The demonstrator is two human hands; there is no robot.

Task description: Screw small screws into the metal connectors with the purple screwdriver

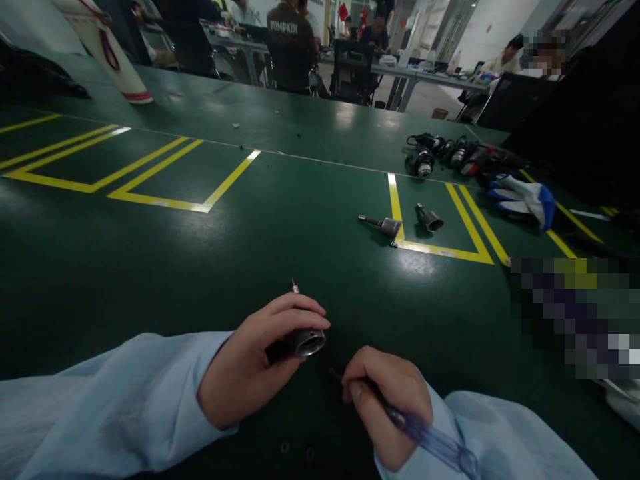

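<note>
My left hand (263, 357) is closed around a cup-shaped metal hole saw (310, 343). Its hollow end faces me, and a thin shank pokes out beyond my fingers on the far side. In my right hand (387, 397) is a screwdriver (425, 433) with a see-through bluish handle, gripped between thumb and fingers. Its dark tip points left, just below the hole saw and apart from it; whether something small sits on the tip I cannot tell. Two small dark rings (285, 447) lie on the green table (200, 267) near me.
Two similar hole saws, one lying (390, 227) and another (431, 220), are by yellow tape markings. Dark power tools (425, 160) and blue-white gloves (525, 200) lie at the right. A pale tapered object (115, 60) stands far left. People sit at desks behind.
</note>
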